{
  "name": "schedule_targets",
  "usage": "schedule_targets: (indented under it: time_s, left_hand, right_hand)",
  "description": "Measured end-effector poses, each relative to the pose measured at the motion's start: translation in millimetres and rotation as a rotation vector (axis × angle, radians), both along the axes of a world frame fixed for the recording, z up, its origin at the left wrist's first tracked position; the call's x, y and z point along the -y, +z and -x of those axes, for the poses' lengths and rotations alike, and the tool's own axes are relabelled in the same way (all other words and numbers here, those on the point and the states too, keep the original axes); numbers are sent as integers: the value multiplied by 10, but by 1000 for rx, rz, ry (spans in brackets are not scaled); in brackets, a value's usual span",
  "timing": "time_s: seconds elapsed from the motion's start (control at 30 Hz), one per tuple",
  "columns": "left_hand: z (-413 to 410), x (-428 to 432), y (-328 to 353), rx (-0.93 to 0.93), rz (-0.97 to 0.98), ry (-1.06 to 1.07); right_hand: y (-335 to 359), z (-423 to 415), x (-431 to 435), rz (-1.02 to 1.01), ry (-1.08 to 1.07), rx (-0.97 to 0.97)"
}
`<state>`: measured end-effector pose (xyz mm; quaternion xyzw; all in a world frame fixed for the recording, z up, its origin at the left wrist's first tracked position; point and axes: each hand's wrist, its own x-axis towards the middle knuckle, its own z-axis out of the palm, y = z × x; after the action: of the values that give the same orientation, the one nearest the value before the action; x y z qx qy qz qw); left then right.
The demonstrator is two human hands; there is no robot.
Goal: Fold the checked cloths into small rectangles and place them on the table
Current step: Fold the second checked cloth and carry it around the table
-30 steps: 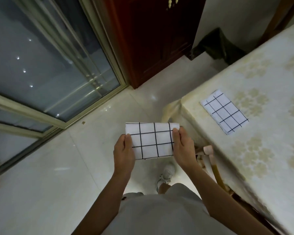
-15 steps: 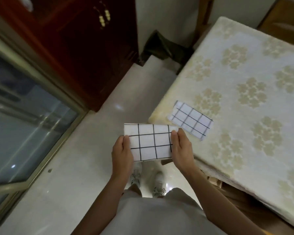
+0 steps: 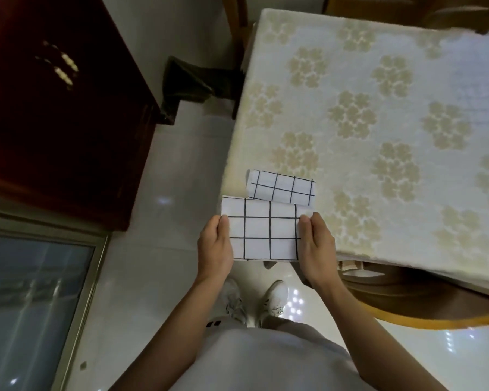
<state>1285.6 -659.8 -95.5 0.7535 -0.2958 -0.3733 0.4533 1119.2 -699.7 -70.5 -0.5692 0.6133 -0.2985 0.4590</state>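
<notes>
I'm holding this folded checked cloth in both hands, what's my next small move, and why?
Probably lay the held cloth on the table beside the placed cloth. The left hand and right hand pinch its short edges; it already looks a small rectangle, hanging at the table's corner.

Matt cloth [image 3: 263, 230], glossy floor tiles [image 3: 164, 249]

The held cloth [image 3: 263, 232] hides the fingers of both hands [image 3: 213, 249] [image 3: 318, 246], and the table [image 3: 407, 117] runs off right.
</notes>
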Motion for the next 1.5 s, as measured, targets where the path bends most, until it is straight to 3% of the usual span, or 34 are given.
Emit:
schedule_targets:
  time_s: [0.5,0.77,1.17,1.5]
  left_hand:
    - [86,982,-441,9,-105,-100]
    - [34,1274,-798,142,-220,-74]
    - [-104,1382,-926,415,-137,-159]
    - [-146,1245,-596,832,-19,-564]
  right_hand:
    - [-607,169,716,-37,-187,-68]
    - [-988,117,1029,-132,-208,-183]
    - [-1149,100,1143,-78,-338,-408]
    - [-890,147,1009,261,30,-749]
